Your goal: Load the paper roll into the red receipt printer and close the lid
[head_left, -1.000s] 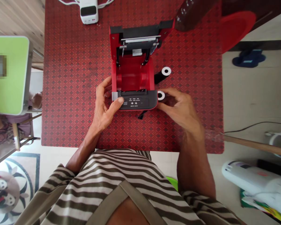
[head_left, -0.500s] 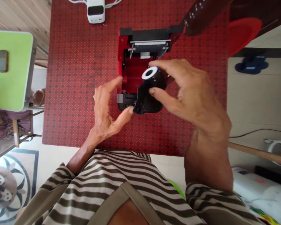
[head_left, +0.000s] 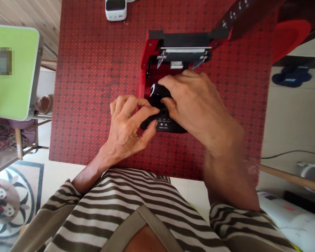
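Observation:
A red and black label printer (head_left: 173, 128) with its lid (head_left: 185, 39) raised lies in front of me. My right hand (head_left: 202, 108) grips a small black roll (head_left: 159, 91) with a white core, low over the printer's open bay. The roll's white end points left. My left hand (head_left: 128, 122) pinches the loose black strip (head_left: 146, 125) of that roll between thumb and fingers, at the printer's front left corner. Both hands hide much of the bay, so whether the roll touches its floor cannot be seen.
The printer stands on a red patterned tabletop (head_left: 94, 91). At the back is a white device with a dark screen (head_left: 116, 14). To the left stands a green table (head_left: 18, 91) with a blurred-out object on it, and a person's foot (head_left: 44, 104) shows beside it. Dark slippers (head_left: 291, 77) lie right.
My right hand has lowered the roll and turned it so its white end faces left. My left hand has moved right and closed on the loose strip. The view has shifted slightly.

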Demonstrator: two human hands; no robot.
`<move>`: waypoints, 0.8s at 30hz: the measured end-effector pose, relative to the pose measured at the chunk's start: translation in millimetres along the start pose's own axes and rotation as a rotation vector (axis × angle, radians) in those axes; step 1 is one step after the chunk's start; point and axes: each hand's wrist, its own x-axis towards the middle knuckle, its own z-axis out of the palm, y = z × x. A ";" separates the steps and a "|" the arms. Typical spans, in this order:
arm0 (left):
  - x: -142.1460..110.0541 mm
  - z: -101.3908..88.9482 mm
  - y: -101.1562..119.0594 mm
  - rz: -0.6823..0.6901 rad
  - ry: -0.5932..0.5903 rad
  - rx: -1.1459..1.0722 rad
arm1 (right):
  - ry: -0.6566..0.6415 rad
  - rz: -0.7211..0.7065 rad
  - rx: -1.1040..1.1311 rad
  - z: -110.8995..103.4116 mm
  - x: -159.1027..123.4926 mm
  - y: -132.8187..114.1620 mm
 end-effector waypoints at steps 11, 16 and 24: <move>11.8 -2.7 6.2 -0.083 -0.073 0.102 | 0.032 -0.035 -0.215 15.4 17.5 1.6; 16.6 -3.1 4.9 -0.114 -0.095 0.107 | -0.036 -0.062 -0.139 15.1 21.5 9.2; 16.2 -1.8 -0.6 -0.087 -0.093 0.111 | 0.189 -0.054 -0.014 46.1 18.7 23.0</move>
